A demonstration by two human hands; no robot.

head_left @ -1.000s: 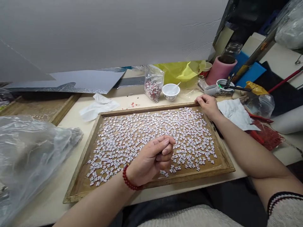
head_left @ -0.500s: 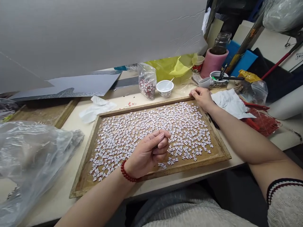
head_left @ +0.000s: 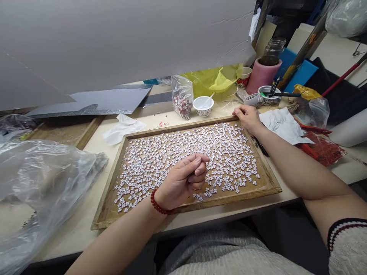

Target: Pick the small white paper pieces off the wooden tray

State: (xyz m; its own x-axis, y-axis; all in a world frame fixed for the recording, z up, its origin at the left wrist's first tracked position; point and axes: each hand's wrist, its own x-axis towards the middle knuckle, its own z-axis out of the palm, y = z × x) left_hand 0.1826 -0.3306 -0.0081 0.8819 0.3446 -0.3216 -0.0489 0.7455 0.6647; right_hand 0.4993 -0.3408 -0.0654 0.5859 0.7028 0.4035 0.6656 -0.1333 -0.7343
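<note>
A shallow wooden-framed tray [head_left: 277, 189] lies on the table, its brown base strewn with many tiny white bow-shaped pieces [head_left: 160, 152]. Over the tray's near middle I hold my left hand [head_left: 186, 177], a red bead bracelet at its wrist. Its fingers are curled closed, and a bit of something dark shows inside the fist, too hidden to name. At the far right corner of the tray rests my right hand [head_left: 248, 118], thumb and fingers pinched together by the rim. What sits between those fingertips, if anything, I cannot make out.
Behind the tray stand a bag of red and white bits [head_left: 182, 103] and a white bowl [head_left: 203, 105] with a stick. Crumpled tissue [head_left: 282, 124] and a red-stained brush-like item [head_left: 323, 149] lie at right. Clear plastic [head_left: 57, 172] covers the left side; a grey board [head_left: 129, 38] overhangs the back.
The view has shifted slightly, so the scene sits a little further right. My left index finger is stretched out a bit more; my right hand stays at the tray corner.
</note>
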